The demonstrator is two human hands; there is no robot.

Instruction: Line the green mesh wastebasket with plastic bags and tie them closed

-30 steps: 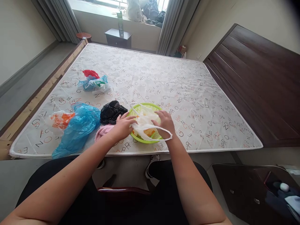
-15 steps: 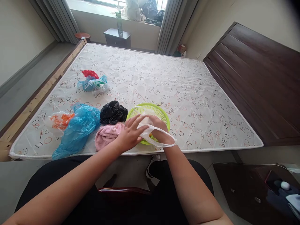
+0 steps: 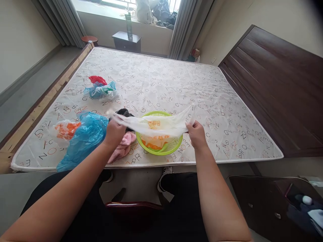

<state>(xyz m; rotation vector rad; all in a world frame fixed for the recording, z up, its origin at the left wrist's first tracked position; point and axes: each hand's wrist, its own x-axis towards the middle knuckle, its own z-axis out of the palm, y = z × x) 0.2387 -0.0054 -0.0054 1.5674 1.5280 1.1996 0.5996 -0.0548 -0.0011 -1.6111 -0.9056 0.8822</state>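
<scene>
A white plastic bag (image 3: 161, 126) with orange print is stretched sideways between my two hands. My left hand (image 3: 114, 132) grips one end of it, in front of a black plastic bag (image 3: 123, 113). At the other end my right hand (image 3: 196, 134) pinches the bag by its side. Below the stretched bag stands a green plastic basket (image 3: 161, 153), partly covered from view, with something orange showing in it. Beside the basket, under my left wrist, lies a pink cloth (image 3: 123, 148).
On the mattress (image 3: 227, 124) to the left lie a blue plastic bag (image 3: 87, 137) and a white-and-orange bag (image 3: 67, 130). Farther back sits a pile of red, blue and white bags (image 3: 101, 89). A dark headboard (image 3: 275, 84) rises at the right.
My hands have moved apart, left hand leftward and right hand rightward. The white bag, earlier bunched around my right wrist over the basket, is now pulled out flat between them.
</scene>
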